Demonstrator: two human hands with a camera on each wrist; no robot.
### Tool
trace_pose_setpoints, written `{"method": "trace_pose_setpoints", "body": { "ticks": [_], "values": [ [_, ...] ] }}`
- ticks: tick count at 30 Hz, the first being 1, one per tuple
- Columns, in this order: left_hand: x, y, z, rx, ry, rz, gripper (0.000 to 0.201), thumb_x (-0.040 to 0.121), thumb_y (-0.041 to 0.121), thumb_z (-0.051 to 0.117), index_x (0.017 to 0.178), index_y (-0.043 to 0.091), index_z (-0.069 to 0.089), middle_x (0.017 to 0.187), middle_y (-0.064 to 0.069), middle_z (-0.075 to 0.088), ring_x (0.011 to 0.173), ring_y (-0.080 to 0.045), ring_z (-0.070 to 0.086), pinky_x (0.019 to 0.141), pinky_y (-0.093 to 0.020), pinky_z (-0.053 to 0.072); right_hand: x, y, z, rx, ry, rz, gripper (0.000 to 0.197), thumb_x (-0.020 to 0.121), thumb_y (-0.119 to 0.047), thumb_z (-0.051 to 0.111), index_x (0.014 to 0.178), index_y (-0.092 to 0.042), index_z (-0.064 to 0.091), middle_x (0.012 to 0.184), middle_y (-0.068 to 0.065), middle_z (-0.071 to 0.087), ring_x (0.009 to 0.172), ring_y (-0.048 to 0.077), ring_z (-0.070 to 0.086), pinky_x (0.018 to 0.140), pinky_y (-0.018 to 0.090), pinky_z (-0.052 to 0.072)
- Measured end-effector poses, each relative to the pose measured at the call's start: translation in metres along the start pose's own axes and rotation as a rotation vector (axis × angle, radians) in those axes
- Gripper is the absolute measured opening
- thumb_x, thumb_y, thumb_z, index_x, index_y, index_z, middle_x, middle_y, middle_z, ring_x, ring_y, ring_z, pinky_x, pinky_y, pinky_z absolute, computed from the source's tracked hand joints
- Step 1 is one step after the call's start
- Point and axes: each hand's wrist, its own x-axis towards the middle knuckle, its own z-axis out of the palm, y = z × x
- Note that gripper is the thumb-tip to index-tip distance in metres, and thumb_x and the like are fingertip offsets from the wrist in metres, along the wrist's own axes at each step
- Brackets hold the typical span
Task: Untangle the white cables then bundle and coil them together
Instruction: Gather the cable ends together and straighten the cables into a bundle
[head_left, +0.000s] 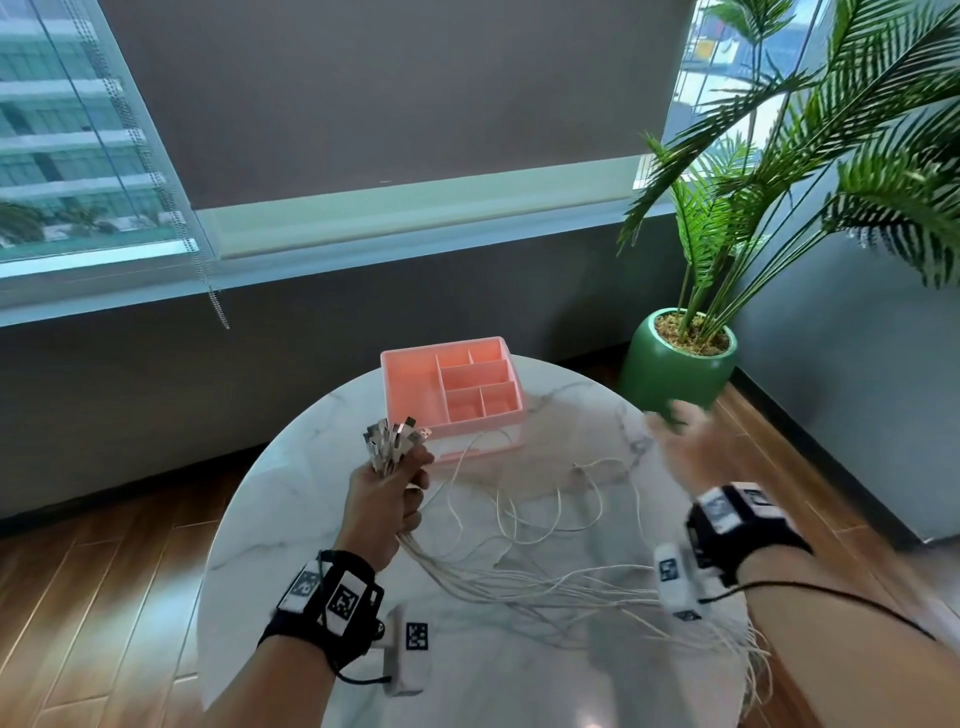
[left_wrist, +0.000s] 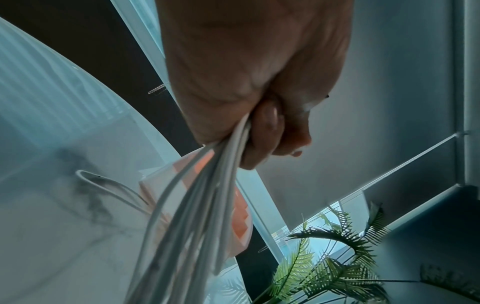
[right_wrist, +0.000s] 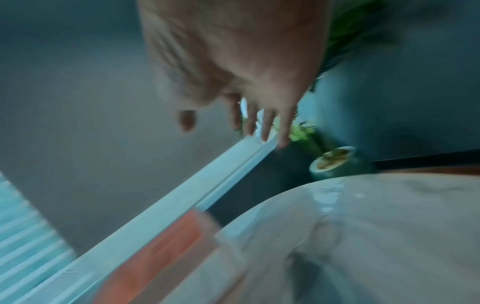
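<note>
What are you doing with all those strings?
They're white cables. The left hand grips a bunch of them just below their metal plugs, and the rest trail loose over the marble table. The right hand is open and holds nothing. A pink organizer tray sits behind.

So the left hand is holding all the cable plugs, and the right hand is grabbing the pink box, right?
Not quite. The left hand does hold the cables by their plugs, but the right hand grabs nothing: the right wrist view shows its fingers spread in the air, away from the box.
</note>
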Motion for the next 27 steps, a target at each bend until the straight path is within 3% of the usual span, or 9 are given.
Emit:
{"method": "trace_pose_setpoints", "body": {
  "ticks": [2,5,7,9,11,14,17,21,27],
  "values": [
    [-0.001,0.006,0.008,-0.034,-0.007,0.016,0.022,0.097,0.026,0.062,0.086,0.007,0.066,0.059,-0.003,0.036,0.043,-0.01,0.023,0.044,-0.023,0.013,-0.03,-0.042,0.037,0.218,-0.347,-0.271,0.059,0.079,-0.045,0.069,0.123,-0.007,0.061,0.115,0.012,0.068,0.106,0.027,0.064,0.088,0.038,0.048],
    [0.0,0.016,0.018,-0.119,-0.007,0.059,0.027,0.096,0.031,0.061,0.083,0.007,0.062,0.056,0.001,0.028,0.04,-0.008,0.021,0.042,-0.021,0.012,-0.081,-0.081,0.094,0.134,-0.88,-0.483,0.075,0.077,-0.047,0.08,0.14,-0.023,0.047,0.125,-0.005,0.063,0.116,0.012,0.06,0.101,0.032,0.047],
    [-0.002,0.023,0.021,-0.174,0.005,0.102,0.03,0.093,0.035,0.063,0.083,0.007,0.061,0.054,0.002,0.027,0.039,-0.007,0.021,0.038,-0.02,0.014,-0.109,-0.095,0.123,0.084,-1.019,-0.523,0.076,0.074,-0.04,0.085,0.136,-0.027,0.043,0.12,-0.008,0.067,0.111,0.008,0.062,0.1,0.03,0.048],
    [-0.004,0.031,0.019,-0.239,0.026,0.128,0.031,0.098,0.035,0.059,0.082,0.008,0.059,0.054,0.003,0.027,0.038,-0.006,0.02,0.037,-0.019,0.015,-0.122,-0.096,0.138,0.065,-1.015,-0.535,0.055,0.077,-0.027,0.083,0.12,-0.021,0.05,0.087,-0.001,0.07,0.079,0.015,0.069,0.08,0.036,0.056],
    [-0.004,0.038,0.012,-0.306,0.064,0.156,0.033,0.1,0.035,0.056,0.078,0.011,0.056,0.053,0.004,0.028,0.037,-0.005,0.02,0.036,-0.017,0.015,-0.119,-0.088,0.137,-0.076,-1.01,-0.588,0.02,0.083,-0.018,0.074,0.097,-0.011,0.061,0.067,0.0,0.063,0.056,0.019,0.066,0.061,0.033,0.057],
    [-0.002,0.042,-0.002,-0.336,0.135,0.202,0.035,0.1,0.038,0.055,0.075,0.015,0.054,0.053,0.005,0.03,0.037,-0.005,0.019,0.039,-0.017,0.013,-0.096,-0.052,0.118,-0.313,-0.94,-0.675,0.023,0.088,-0.024,0.064,0.072,-0.009,0.057,0.061,0.001,0.058,0.042,0.009,0.056,0.048,0.02,0.045],
    [0.0,0.036,-0.011,-0.333,0.193,0.197,0.037,0.1,0.039,0.056,0.07,0.017,0.052,0.053,0.005,0.031,0.038,-0.006,0.02,0.038,-0.017,0.015,-0.071,-0.005,0.09,-0.371,-0.873,-0.636,0.031,0.09,-0.03,0.064,0.063,-0.02,0.051,0.057,-0.004,0.051,0.045,0.0,0.047,0.049,0.016,0.033],
    [0.004,0.018,-0.011,-0.369,0.266,0.148,0.042,0.1,0.039,0.057,0.064,0.021,0.044,0.053,0.005,0.03,0.04,-0.008,0.021,0.038,-0.018,0.016,-0.045,0.052,0.053,-0.455,-0.848,-0.472,0.035,0.085,-0.03,0.064,0.057,-0.023,0.044,0.052,-0.006,0.045,0.046,0.0,0.044,0.052,0.02,0.034],
    [0.011,-0.006,-0.008,-0.42,0.32,0.079,0.046,0.101,0.037,0.056,0.062,0.02,0.038,0.053,0.003,0.028,0.043,-0.012,0.025,0.04,-0.022,0.027,-0.012,0.116,0.006,-0.498,-0.64,-0.307,0.026,0.074,-0.04,0.066,0.056,-0.028,0.052,0.053,-0.006,0.05,0.051,0.002,0.046,0.054,0.027,0.035]
  ]
}}
